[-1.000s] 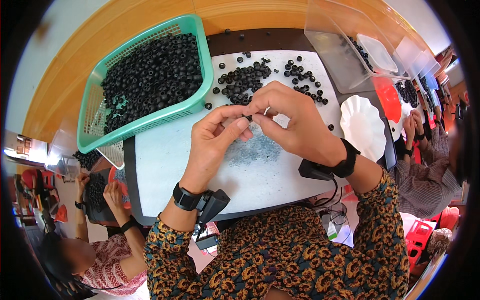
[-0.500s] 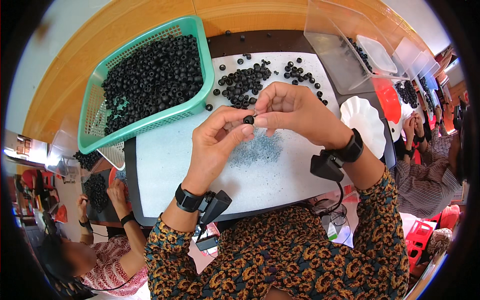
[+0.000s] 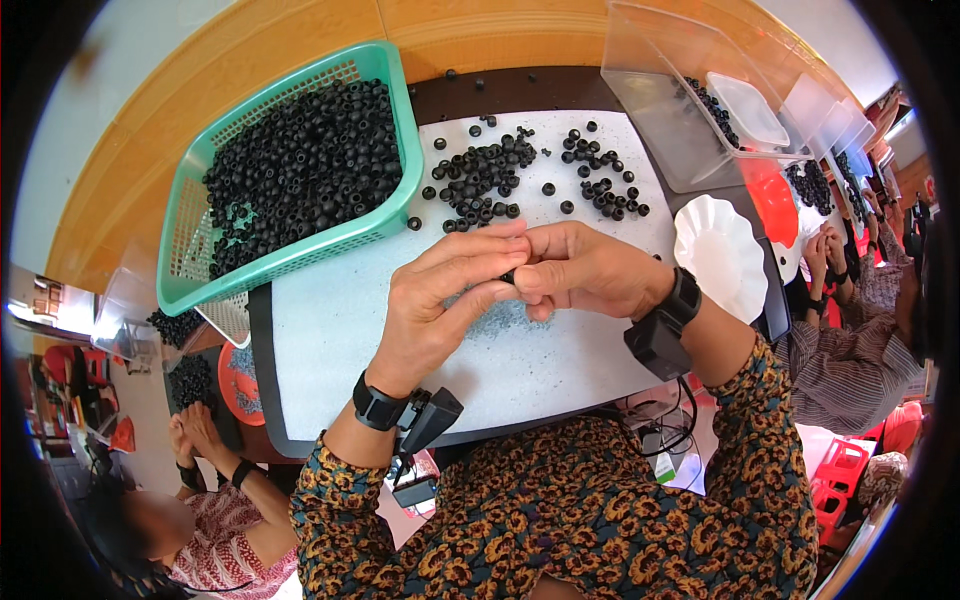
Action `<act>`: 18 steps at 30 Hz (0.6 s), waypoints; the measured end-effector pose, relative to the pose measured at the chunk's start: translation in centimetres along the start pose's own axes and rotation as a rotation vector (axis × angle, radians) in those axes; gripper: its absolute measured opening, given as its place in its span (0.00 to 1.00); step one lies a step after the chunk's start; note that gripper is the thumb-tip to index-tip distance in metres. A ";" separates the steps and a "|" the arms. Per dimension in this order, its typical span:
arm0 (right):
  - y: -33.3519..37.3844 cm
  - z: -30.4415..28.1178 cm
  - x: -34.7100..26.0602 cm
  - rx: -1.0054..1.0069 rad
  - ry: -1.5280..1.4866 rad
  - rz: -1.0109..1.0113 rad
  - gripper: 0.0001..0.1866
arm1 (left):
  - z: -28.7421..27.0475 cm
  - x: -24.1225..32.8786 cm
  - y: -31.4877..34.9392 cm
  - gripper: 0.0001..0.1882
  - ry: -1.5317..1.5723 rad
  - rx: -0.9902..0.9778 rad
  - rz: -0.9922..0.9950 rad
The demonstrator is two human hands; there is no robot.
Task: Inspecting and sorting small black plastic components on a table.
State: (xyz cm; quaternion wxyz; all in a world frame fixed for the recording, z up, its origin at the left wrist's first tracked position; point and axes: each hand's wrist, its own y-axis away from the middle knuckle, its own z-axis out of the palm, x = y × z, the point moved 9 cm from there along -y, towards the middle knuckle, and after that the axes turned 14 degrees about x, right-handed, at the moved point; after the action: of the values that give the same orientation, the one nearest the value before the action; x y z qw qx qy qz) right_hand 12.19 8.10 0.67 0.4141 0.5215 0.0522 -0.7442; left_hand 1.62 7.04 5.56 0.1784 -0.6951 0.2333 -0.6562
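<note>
My left hand (image 3: 425,305) pinches a small black bead (image 3: 509,277) between thumb and fingers, over the white mat (image 3: 335,350). My right hand (image 3: 595,265) meets it there, its thumb and fingers pressed together right beside the bead. Whatever the right fingertips hold is hidden. Under the hands lies a scatter of tiny pale blue bits (image 3: 512,322), partly covered. Beyond the hands, loose black beads (image 3: 480,178) spread across the mat's far part. Both wrists wear black straps with small devices.
A green basket (image 3: 290,265) full of black beads stands at the left. To the right are a white fluted dish (image 3: 718,255) and a clear plastic box (image 3: 660,120). Other people sit at both sides; one co-worker's hands (image 3: 200,430) are at the lower left.
Both hands have come nearer to me and closer together, so the bead is now mostly covered. More beads show on the mat beyond them. The left co-worker's hands have come together.
</note>
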 end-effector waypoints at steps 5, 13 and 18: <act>-0.1 -0.4 0.1 0.070 -0.010 -0.035 0.15 | 0.2 0.0 -0.2 0.14 -0.029 0.009 0.010; 2.9 -7.5 -9.9 0.279 -0.118 -0.507 0.11 | -0.4 -1.3 -0.1 0.26 0.056 0.145 -0.152; 8.2 -15.3 -17.0 0.542 -0.969 -0.741 0.18 | -0.5 -1.9 0.4 0.24 0.101 0.137 -0.200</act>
State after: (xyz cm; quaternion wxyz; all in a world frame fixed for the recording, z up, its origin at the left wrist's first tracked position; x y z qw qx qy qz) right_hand 30.84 20.08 10.58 -0.0379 0.1614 -0.1528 -0.9743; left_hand 1.07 7.82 3.75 0.1471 -0.6670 0.1260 -0.7194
